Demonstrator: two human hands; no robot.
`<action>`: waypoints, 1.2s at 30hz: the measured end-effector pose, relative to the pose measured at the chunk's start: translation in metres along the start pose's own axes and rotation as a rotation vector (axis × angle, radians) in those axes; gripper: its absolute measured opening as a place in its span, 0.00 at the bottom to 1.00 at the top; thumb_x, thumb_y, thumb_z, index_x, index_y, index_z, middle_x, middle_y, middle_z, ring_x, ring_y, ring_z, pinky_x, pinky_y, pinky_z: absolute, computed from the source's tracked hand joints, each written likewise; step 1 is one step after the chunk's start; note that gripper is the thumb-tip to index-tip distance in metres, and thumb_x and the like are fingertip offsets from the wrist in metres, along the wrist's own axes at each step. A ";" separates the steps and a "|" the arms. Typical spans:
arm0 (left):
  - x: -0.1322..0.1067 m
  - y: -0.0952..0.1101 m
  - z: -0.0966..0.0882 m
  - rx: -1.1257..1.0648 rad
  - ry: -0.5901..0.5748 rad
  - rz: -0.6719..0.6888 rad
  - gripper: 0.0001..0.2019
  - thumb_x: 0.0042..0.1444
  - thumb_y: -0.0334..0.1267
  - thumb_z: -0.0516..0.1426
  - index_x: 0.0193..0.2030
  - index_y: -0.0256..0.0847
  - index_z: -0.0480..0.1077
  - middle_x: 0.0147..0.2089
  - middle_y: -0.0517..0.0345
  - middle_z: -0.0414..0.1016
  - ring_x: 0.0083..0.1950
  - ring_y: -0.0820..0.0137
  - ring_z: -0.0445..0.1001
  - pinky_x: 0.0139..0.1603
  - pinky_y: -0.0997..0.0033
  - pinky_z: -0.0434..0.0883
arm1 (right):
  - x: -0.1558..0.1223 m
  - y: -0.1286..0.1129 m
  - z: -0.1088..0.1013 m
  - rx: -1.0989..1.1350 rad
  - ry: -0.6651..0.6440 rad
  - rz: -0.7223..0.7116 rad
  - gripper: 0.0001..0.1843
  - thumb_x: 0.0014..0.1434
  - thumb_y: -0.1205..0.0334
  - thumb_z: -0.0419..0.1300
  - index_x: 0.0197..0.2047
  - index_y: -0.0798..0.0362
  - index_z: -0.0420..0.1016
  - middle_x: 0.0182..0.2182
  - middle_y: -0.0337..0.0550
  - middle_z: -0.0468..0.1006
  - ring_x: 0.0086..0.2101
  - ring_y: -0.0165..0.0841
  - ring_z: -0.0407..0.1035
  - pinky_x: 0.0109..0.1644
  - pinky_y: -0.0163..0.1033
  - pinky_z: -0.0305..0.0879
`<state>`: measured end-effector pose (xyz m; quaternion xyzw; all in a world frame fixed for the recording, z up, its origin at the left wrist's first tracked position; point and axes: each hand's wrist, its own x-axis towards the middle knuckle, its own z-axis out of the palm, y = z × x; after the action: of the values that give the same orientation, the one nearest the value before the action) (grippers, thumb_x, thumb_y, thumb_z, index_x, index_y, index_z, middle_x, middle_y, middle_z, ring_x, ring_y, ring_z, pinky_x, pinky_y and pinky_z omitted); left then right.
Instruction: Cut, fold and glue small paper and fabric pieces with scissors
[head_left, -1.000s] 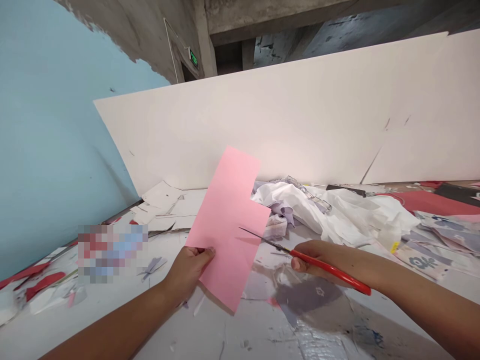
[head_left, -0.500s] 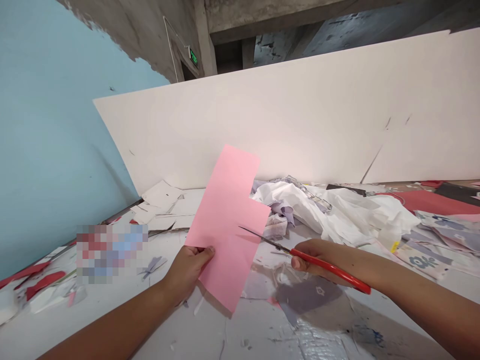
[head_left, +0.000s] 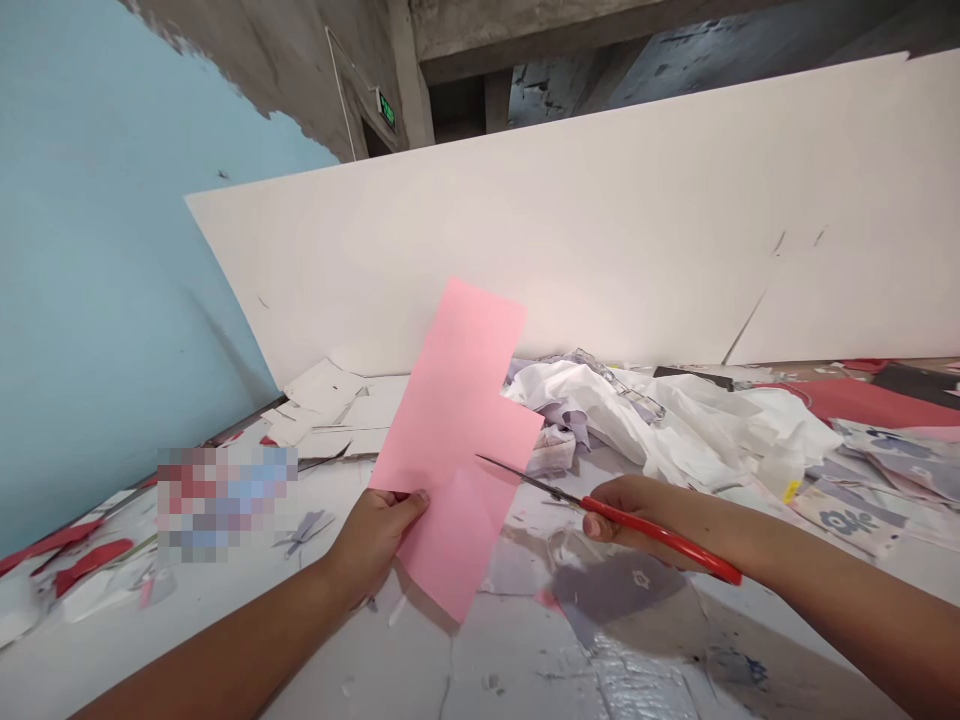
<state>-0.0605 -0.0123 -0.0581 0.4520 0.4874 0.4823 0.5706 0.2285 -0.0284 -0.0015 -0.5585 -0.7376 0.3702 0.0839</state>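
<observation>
My left hand (head_left: 382, 535) pinches a sheet of pink paper (head_left: 457, 420) at its lower left edge, thumb on the front face. The sheet is tilted above the table and has a rectangular notch out of its upper right side. My right hand (head_left: 637, 515) is closed around the red handles of a pair of scissors (head_left: 660, 540). Its blades reach into the sheet from the right edge, below the notch, and look nearly together. One blade lies in front of the paper; the other is mostly hidden behind it.
White and lilac crumpled scraps (head_left: 600, 405) lie behind the scissors. Pale card pieces (head_left: 322, 400) and red scraps (head_left: 90, 565) are on the left, patterned scraps (head_left: 847, 515) on the right. A white panel (head_left: 570, 240) stands along the back, beside a blue wall (head_left: 112, 280).
The top of the pink paper has tipped slightly up and to the right. The scissors and both hands stay almost where they were.
</observation>
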 end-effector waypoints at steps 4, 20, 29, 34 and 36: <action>0.001 -0.001 -0.001 0.007 0.006 -0.004 0.18 0.46 0.43 0.59 0.43 0.36 0.71 0.39 0.47 0.76 0.39 0.61 0.74 0.38 0.65 0.70 | -0.002 -0.007 0.000 0.057 -0.079 0.026 0.19 0.51 0.45 0.51 0.23 0.52 0.54 0.18 0.32 0.51 0.15 0.21 0.45 0.18 0.31 0.44; 0.000 0.001 -0.001 0.016 0.023 -0.021 0.17 0.45 0.43 0.59 0.41 0.36 0.71 0.38 0.49 0.77 0.38 0.61 0.75 0.36 0.67 0.70 | 0.006 0.004 0.008 0.222 -0.097 0.039 0.15 0.51 0.51 0.50 0.23 0.53 0.56 0.17 0.32 0.52 0.14 0.20 0.43 0.16 0.29 0.44; 0.000 0.001 -0.002 0.008 -0.009 -0.004 0.19 0.45 0.42 0.59 0.43 0.35 0.70 0.39 0.47 0.76 0.40 0.61 0.74 0.38 0.65 0.69 | -0.002 0.000 0.005 -0.015 -0.132 -0.168 0.21 0.55 0.42 0.44 0.25 0.52 0.55 0.22 0.34 0.53 0.22 0.26 0.47 0.25 0.33 0.47; 0.000 0.001 -0.002 0.031 -0.010 -0.006 0.18 0.46 0.42 0.59 0.43 0.33 0.70 0.38 0.47 0.76 0.39 0.60 0.73 0.40 0.64 0.68 | -0.007 -0.008 0.004 -0.051 -0.165 -0.174 0.22 0.57 0.41 0.38 0.26 0.51 0.53 0.23 0.35 0.54 0.23 0.28 0.48 0.26 0.34 0.48; 0.000 0.000 -0.002 0.042 -0.012 0.007 0.18 0.46 0.42 0.59 0.43 0.34 0.70 0.38 0.47 0.76 0.39 0.60 0.73 0.39 0.64 0.68 | -0.006 -0.007 0.002 -0.054 -0.189 -0.216 0.22 0.57 0.42 0.38 0.25 0.51 0.51 0.23 0.34 0.52 0.22 0.27 0.46 0.25 0.34 0.46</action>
<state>-0.0623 -0.0118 -0.0585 0.4684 0.4924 0.4713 0.5621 0.2238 -0.0350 0.0034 -0.4406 -0.8077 0.3899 0.0382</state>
